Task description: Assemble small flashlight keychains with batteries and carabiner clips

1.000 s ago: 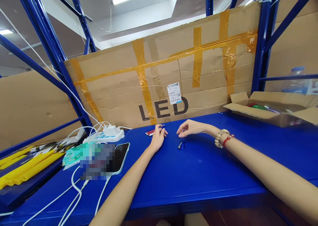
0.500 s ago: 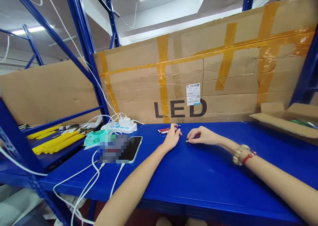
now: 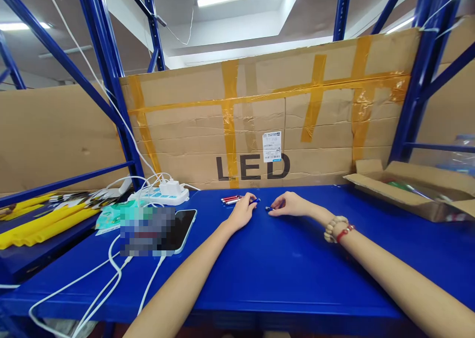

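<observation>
On the blue tabletop, my left hand is closed around a blue pen, whose end sticks out past the fingertips. A short gap to the right, my right hand pinches a small dark blue piece with a shiny end between thumb and fingers, close to the table surface. It looks like part of a pen, but it is too small to be sure. Red and white pens lie side by side just beyond my left hand, partly hidden by it.
A phone lies to the left, beside a blurred patch, white cables and a power strip. Yellow rolls rest on the far-left shelf. An open cardboard box stands at right. A large carton walls the back.
The view has turned to the right, so everything appears further left. The blue pen in my left hand now points more sideways, and more of the right hand's piece shows.
</observation>
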{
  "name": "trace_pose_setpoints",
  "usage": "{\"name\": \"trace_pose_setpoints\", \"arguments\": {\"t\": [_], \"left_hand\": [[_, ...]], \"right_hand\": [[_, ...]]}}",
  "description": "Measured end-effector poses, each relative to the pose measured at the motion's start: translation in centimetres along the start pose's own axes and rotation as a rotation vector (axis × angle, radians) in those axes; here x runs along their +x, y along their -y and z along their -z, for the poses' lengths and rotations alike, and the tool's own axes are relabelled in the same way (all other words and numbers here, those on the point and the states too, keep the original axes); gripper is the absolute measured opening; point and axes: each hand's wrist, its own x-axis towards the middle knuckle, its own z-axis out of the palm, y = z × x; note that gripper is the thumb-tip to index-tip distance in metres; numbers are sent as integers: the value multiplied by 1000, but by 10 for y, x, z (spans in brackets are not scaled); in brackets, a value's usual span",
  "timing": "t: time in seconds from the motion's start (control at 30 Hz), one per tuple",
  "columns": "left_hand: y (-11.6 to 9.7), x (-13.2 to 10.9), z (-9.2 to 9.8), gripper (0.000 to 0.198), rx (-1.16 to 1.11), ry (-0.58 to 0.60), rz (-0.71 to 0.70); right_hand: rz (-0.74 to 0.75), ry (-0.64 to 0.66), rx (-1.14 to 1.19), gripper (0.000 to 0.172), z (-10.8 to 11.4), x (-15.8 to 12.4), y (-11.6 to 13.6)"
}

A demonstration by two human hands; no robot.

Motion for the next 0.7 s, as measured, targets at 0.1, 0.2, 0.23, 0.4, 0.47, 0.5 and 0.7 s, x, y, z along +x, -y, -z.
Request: {"name": "trace_pose_setpoints", "arguments": {"t": [0.1,0.2,0.23,0.4,0.47,0.5,0.7], "left_hand": [[4,0,0,9,43,12,-22],[7,0,0,7,82,35,-38],[7,0,0,6,91,44,-41],[7,0,3,8,141,89,-60],[6,-1,4,10,157,85,-59],[5,-2,5,12,160,73,-53],[-6,-4,7,35,130,-47,20]], "right_hand": [[39,22,-51,32,3,-1,0],[80,1,-108,24,4,-1,-3],[83,-23,-144,24,4,-1,-3],[93,-120,-273,17,2,-1,-5],[99,-123,-236,19,1,0,-6],[102,-126,-195,23,0,1,-6],[83,-209,287,42,-10,7,2]]}}
